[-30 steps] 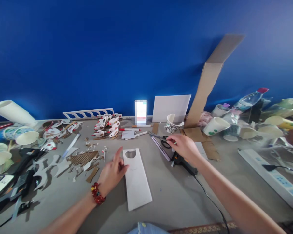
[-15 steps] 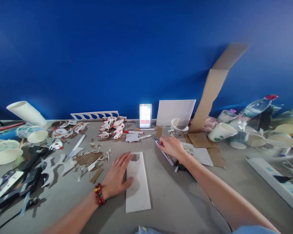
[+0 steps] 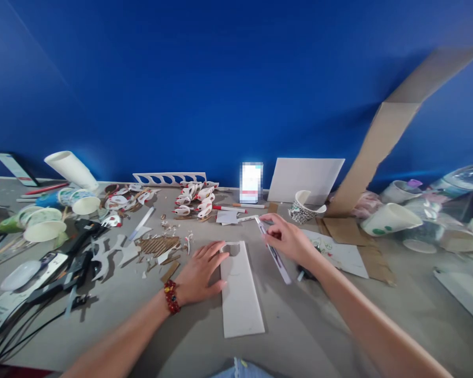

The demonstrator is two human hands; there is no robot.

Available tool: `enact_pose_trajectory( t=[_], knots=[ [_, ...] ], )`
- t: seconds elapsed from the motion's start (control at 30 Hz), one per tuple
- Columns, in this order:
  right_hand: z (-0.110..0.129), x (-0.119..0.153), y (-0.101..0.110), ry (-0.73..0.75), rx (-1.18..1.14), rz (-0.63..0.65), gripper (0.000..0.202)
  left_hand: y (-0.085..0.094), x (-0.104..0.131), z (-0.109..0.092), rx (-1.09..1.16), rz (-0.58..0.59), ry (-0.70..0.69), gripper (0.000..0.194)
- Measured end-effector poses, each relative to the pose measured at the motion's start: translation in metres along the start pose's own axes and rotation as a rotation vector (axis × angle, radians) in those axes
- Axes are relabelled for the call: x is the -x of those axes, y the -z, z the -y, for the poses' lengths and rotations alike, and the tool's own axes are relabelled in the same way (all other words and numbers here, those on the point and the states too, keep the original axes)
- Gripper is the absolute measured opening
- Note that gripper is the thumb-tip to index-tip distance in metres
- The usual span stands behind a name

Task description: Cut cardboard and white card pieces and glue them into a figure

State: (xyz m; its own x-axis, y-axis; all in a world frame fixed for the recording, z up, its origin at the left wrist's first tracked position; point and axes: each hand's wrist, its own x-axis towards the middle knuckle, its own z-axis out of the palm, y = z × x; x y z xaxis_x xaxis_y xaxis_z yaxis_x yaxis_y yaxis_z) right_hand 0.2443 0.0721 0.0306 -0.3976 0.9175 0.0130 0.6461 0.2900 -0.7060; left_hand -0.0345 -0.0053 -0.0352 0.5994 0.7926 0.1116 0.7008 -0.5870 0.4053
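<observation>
My left hand lies with fingers spread at the left edge of a white foam-board strip; its fingertips and thumb rest on the strip. A rounded notch is cut out of the strip's far end, and faint curved lines show on its surface. To the right of the strip, my right hand pinches a slim whitish-lilac utility knife between thumb and fingers. The knife slants with its near end towards me, and whether its blade is out I cannot tell. A white marker lies just beyond the knife.
Several white bird-like cutouts sit near the wall beside a lit phone. Corrugated cardboard scraps lie left of my left hand. A cut patterned cup, a white board and bent cardboard stand beyond my right hand.
My right hand has picked the utility knife up off the table and tilted it. My left hand stays on the strip. The view has turned slightly left.
</observation>
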Motion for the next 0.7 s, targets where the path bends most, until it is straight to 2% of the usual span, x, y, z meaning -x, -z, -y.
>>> enact_pose_trajectory(
  t=[0.07, 0.17, 0.23, 0.3, 0.4, 0.47, 0.57, 0.63, 0.7],
  knots=[
    [0.007, 0.009, -0.002, -0.008, -0.430, 0.088, 0.026, -0.002, -0.001, -0.005, -0.022, -0.014, 0.020, 0.060],
    [0.012, 0.023, -0.011, -0.109, -0.975, 0.162, 0.015, -0.004, -0.005, -0.012, -0.038, -0.036, 0.051, 0.058],
    [0.014, 0.032, -0.019, -0.158, -1.237, 0.168, 0.019, -0.005, -0.008, -0.014, -0.039, -0.051, 0.071, 0.057],
    [0.014, 0.041, -0.027, -0.171, -1.367, 0.144, 0.027, -0.005, -0.011, -0.015, -0.039, -0.070, 0.086, 0.056],
    [0.016, 0.052, -0.038, -0.135, -1.304, 0.074, 0.035, -0.004, -0.013, -0.014, -0.043, -0.089, 0.090, 0.056],
    [0.017, 0.057, -0.045, -0.138, -1.136, -0.019, 0.027, -0.004, -0.012, -0.013, -0.044, -0.090, 0.078, 0.056],
    [0.018, 0.062, -0.055, -0.176, -0.827, -0.131, 0.028, -0.005, -0.009, -0.008, -0.020, -0.092, 0.044, 0.067],
    [0.017, 0.065, -0.061, -0.178, -0.699, -0.110, 0.024, -0.006, -0.007, -0.005, 0.003, -0.102, 0.042, 0.071],
    [0.016, 0.066, -0.067, -0.173, -0.620, -0.059, 0.024, -0.007, -0.006, -0.002, 0.018, -0.111, 0.053, 0.066]
  ],
)
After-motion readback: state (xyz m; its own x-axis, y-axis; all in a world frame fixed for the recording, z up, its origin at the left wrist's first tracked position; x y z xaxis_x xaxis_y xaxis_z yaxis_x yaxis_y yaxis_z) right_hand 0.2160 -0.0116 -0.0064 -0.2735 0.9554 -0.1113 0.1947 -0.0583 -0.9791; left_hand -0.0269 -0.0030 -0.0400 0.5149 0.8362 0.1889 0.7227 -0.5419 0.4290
